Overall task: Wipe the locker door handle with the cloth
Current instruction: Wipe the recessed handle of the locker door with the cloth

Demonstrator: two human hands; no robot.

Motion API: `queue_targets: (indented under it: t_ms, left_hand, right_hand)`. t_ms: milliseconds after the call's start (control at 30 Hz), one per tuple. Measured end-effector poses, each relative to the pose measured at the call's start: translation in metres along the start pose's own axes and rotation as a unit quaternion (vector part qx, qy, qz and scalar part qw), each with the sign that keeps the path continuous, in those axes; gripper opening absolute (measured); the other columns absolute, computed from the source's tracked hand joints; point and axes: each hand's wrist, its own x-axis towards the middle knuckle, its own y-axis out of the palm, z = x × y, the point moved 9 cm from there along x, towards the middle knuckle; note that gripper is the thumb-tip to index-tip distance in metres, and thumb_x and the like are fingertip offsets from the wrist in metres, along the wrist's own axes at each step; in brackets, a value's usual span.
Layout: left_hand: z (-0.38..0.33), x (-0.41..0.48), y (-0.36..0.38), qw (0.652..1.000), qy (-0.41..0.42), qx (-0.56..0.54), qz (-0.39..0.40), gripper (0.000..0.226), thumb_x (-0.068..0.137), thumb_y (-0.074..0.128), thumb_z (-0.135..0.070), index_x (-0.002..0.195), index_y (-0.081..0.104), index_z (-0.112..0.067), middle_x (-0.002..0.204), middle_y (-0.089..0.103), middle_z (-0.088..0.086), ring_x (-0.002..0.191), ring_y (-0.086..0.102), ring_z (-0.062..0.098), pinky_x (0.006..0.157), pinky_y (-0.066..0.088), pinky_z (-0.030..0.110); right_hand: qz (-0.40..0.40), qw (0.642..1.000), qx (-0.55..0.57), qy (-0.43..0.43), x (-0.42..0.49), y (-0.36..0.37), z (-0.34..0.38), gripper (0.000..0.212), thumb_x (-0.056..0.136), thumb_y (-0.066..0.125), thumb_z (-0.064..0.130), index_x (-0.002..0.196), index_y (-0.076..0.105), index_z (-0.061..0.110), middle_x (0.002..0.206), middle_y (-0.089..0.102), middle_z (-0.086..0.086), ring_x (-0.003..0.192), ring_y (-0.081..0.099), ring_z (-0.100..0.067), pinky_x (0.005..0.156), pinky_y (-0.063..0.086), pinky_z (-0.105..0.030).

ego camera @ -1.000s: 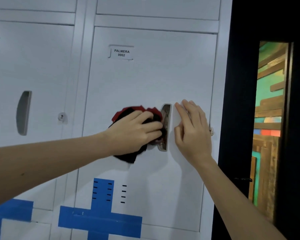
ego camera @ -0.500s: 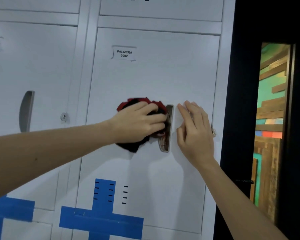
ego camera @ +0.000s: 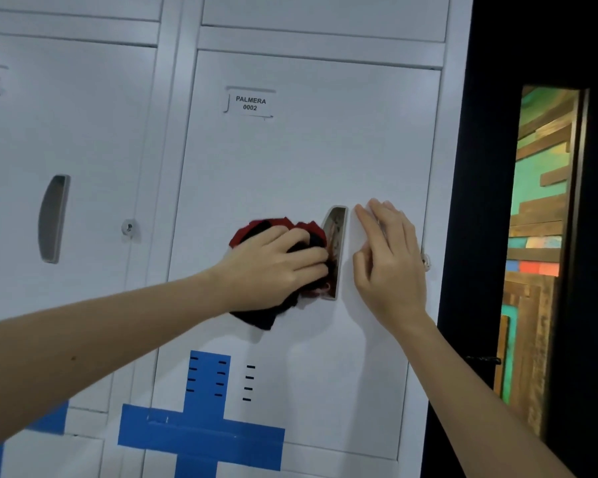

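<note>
The white locker door [ego camera: 290, 160] carries a label reading PALMERA 0002 [ego camera: 250, 104]. Its recessed metal handle [ego camera: 336, 229] is a narrow upright slot right of the door's middle. My left hand [ego camera: 273, 267] grips a bunched red and black cloth [ego camera: 256, 317] and presses it against the handle's left side; the fingertips reach into the recess, hiding its lower left part. My right hand [ego camera: 389, 260] lies flat on the door just right of the handle, fingers pointing up, holding nothing.
A second locker door with a similar handle [ego camera: 53, 219] and a keyhole [ego camera: 129, 228] stands to the left. Blue tape [ego camera: 204, 432] forms a cross below. A black frame [ego camera: 480, 201] borders the lockers on the right, with a coloured wooden wall [ego camera: 539, 236] beyond.
My left hand and the cloth have shifted slightly up along the handle. My right hand stays flat on the door. The view has drifted a little.
</note>
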Motion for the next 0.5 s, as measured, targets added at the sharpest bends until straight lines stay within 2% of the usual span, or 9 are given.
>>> queue_targets:
  t_ms: [100, 200, 300, 367, 500]
  left_hand:
    - [0.022, 0.012, -0.005, 0.999, -0.029, 0.031, -0.025, 0.029, 0.086, 0.044, -0.008, 0.095, 0.070, -0.016, 0.110, 0.066, -0.001, 0.097, 0.046, 0.025, 0.077, 0.042, 0.036]
    - [0.009, 0.005, 0.000, 0.998, -0.057, 0.005, -0.028, 0.030, 0.084, 0.043, -0.009, 0.095, 0.071, -0.015, 0.109, 0.066, 0.000, 0.098, 0.045, 0.025, 0.078, 0.039, 0.037]
    - [-0.014, -0.006, 0.003, 1.000, -0.004, -0.023, 0.005, 0.031, 0.086, 0.043, -0.012, 0.099, 0.071, -0.016, 0.108, 0.066, -0.001, 0.098, 0.045, 0.024, 0.080, 0.039, 0.035]
    - [-0.004, -0.001, 0.000, 1.000, 0.013, -0.006, 0.013, 0.030, 0.088, 0.042, -0.013, 0.098, 0.071, -0.017, 0.106, 0.066, -0.002, 0.096, 0.045, 0.023, 0.078, 0.040, 0.035]
    - [0.018, 0.010, -0.002, 0.998, -0.052, 0.025, -0.015, 0.030, 0.086, 0.042, -0.010, 0.096, 0.071, -0.013, 0.106, 0.066, -0.001, 0.091, 0.044, 0.024, 0.071, 0.045, 0.035]
  right_hand:
    - [0.000, 1.000, 0.001, -0.005, 0.001, 0.000, -0.001, 0.045, 0.083, 0.037, 0.003, 0.124, 0.055, -0.003, 0.126, 0.054, -0.019, 0.124, 0.040, -0.028, 0.104, 0.038, -0.046]
    - [-0.001, 1.000, 0.002, -0.005, 0.002, 0.000, -0.001, 0.045, 0.083, 0.037, 0.003, 0.124, 0.055, -0.003, 0.126, 0.055, -0.019, 0.124, 0.040, -0.028, 0.105, 0.038, -0.046]
    - [-0.005, 1.000, 0.001, -0.007, 0.002, -0.001, 0.000, 0.045, 0.082, 0.037, 0.002, 0.123, 0.056, -0.004, 0.124, 0.055, -0.020, 0.122, 0.041, -0.028, 0.103, 0.039, -0.047]
    - [-0.006, 1.000, 0.001, -0.006, 0.002, -0.001, 0.000, 0.045, 0.082, 0.037, 0.001, 0.123, 0.056, -0.004, 0.124, 0.055, -0.020, 0.122, 0.041, -0.028, 0.102, 0.040, -0.048]
    - [0.004, 1.000, 0.004, -0.003, 0.002, -0.001, 0.000, 0.046, 0.081, 0.038, 0.001, 0.124, 0.054, -0.003, 0.125, 0.054, -0.020, 0.123, 0.040, -0.029, 0.103, 0.039, -0.049]
